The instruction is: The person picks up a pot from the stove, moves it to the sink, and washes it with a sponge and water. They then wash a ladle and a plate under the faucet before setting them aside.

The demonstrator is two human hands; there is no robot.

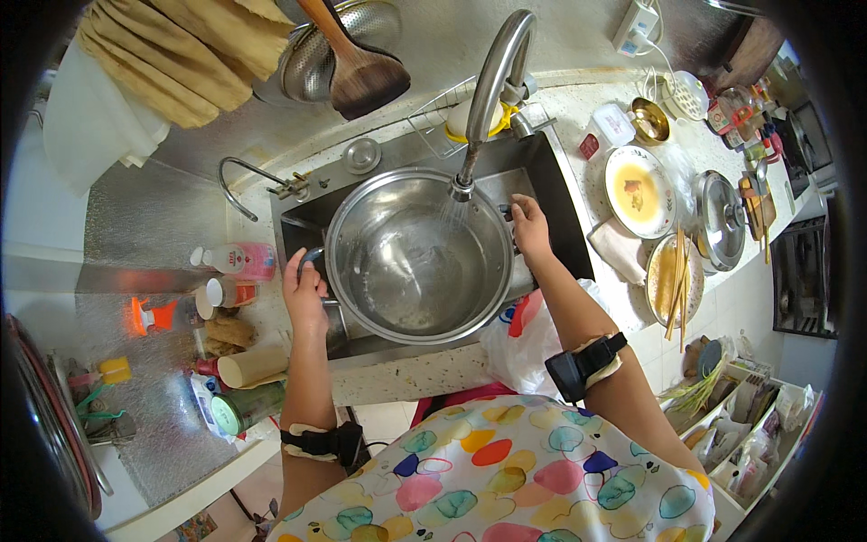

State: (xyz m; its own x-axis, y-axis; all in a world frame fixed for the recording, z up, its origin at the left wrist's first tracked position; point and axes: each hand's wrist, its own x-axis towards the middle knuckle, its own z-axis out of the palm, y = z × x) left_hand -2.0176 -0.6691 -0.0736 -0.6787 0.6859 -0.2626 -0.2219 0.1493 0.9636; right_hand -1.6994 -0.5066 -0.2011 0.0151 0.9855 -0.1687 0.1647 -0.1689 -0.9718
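Observation:
A large two-handled stainless steel pot is in or just over the sink; its base is hidden. Water sprays into it from the curved faucet, and a shallow layer of water covers the bottom. My left hand grips the dark handle on the pot's left side. On the opposite side, my right hand is closed around the other handle.
Right of the sink are a plate with yellow liquid, a plate bearing chopsticks and a glass lid. Bottles and jars line the left counter. A wooden spatula hangs above. A small tap curves beside the sink.

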